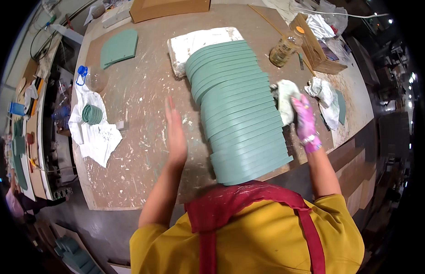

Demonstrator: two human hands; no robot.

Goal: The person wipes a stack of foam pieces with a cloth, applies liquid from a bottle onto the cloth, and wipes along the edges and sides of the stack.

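Note:
A long row of overlapping green sheets [244,114], leather-like with curved edges, runs from the table's near edge up to a white, stained block [205,39]. My left hand [175,130] is bare and held edge-on just left of the row, apart from it, with its fingers stretched out. On the right side, my right hand [306,119] wears a pink patterned glove. Its fingers are closed on a crumpled whitish cloth [287,98] beside the row's right edge. Whether the cloth touches the sheets I cannot tell.
A flat green stack [119,47] lies far left. Nearer, a white cloth [91,132] bears a green roll [92,114], by a blue-capped bottle [82,75]. At right stand a bottle of yellowish liquid [284,48], a cardboard box [319,59] and another white rag [326,98].

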